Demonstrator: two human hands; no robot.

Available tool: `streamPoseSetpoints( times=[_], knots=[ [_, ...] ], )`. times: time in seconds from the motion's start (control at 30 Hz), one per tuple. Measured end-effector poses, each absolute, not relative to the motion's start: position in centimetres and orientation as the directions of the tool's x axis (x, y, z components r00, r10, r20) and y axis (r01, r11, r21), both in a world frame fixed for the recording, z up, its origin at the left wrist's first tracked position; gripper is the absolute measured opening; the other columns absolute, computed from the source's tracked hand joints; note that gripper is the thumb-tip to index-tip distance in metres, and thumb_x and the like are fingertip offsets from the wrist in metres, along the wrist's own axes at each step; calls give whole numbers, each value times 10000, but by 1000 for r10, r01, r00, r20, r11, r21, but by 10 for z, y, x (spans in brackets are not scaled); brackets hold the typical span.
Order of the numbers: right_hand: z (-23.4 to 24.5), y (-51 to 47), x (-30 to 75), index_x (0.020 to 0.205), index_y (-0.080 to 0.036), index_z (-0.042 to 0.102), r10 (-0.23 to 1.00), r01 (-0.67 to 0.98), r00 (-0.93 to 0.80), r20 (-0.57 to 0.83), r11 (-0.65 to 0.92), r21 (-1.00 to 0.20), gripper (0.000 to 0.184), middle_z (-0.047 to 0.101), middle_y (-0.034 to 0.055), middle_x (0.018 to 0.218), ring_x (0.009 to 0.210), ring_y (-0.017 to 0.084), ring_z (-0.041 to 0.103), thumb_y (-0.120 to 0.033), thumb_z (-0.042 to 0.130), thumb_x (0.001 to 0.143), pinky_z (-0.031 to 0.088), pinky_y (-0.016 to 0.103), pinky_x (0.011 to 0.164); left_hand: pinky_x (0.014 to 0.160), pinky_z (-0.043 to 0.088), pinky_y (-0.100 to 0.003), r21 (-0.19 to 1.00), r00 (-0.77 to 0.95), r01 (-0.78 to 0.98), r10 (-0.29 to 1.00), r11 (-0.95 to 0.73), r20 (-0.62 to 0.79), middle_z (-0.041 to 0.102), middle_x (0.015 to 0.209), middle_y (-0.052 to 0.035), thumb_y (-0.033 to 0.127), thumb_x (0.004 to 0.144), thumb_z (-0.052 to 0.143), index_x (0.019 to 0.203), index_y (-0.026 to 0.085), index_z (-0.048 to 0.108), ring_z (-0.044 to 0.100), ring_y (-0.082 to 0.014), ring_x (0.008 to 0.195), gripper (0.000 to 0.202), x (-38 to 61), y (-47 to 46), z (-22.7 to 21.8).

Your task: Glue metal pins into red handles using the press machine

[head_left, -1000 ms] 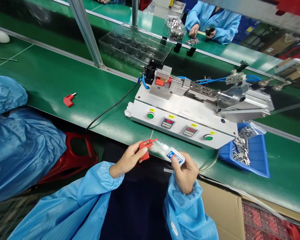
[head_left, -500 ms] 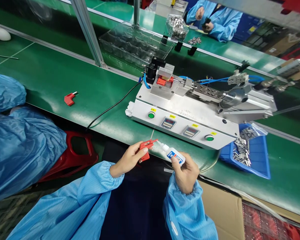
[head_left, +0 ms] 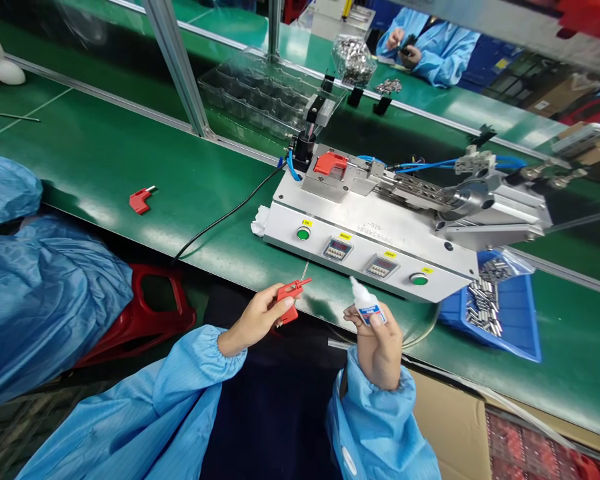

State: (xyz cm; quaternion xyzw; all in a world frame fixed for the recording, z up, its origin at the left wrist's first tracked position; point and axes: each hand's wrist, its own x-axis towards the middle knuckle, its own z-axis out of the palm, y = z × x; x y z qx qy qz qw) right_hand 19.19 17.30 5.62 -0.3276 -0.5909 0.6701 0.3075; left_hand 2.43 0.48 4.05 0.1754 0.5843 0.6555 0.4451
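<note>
Left hand (head_left: 257, 321) is pinched shut on a red plastic part (head_left: 287, 299), thumb and fingers gripping it just over the near edge of the green belt (head_left: 105, 160). Right hand (head_left: 379, 343) is wrapped tight around a small glue bottle (head_left: 366, 305), nozzle tilted up and clear of the part. Just beyond sits the silver machine (head_left: 380, 233), with another red piece (head_left: 330, 162) on its fixture.

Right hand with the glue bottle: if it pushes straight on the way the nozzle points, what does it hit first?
Most likely the machine's front panel: the glue bottle in the right hand aims its nozzle up at it. Depth is unclear.
</note>
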Motion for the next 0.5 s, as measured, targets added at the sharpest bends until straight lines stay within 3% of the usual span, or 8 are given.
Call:
streamPoseSetpoints(
  times=[0.07,0.13,0.33,0.43,0.5],
  knots=[
    [50,179,194,1025,-238,717,756,-42,-633,-165,-246,-968,333,759,75,959,924,274,738,-524,763,861,614,458,870,511,427,-229,913,-546,-397,774,98,-320,601,726,-12,642,873,740,1057,125,727,483,-110,568,549,23,4,37],
    [40,181,195,1041,-256,705,746,-25,-636,-196,-274,-961,338,761,66,1011,1005,270,722,-503,804,832,594,452,940,495,406,-220,908,-547,-401,764,120,-342,608,721,-5,649,835,773,1050,132,712,478,-100,540,563,23,1,33],
    [-4,180,195,963,-244,644,854,53,-510,-99,-83,-995,432,722,35,967,901,223,666,-502,887,716,571,364,861,445,333,-216,905,-558,-369,728,213,-398,654,768,-15,684,791,799,1077,141,691,419,-73,472,623,19,-11,19],
    [-17,180,197,1042,-244,610,883,35,-467,-55,-44,-998,432,753,57,1007,879,222,686,-536,817,800,582,369,838,462,371,-232,896,-524,-352,737,270,-427,621,687,0,722,770,797,1076,144,702,461,-111,503,661,13,-11,13],
    [-21,177,199,1122,-249,575,878,65,-478,0,36,-997,391,777,89,1112,988,247,713,-524,734,894,587,409,912,472,372,-235,893,-521,-348,733,285,-437,630,686,-5,747,740,806,1076,145,703,460,-115,516,697,11,-9,11]
  ],
)
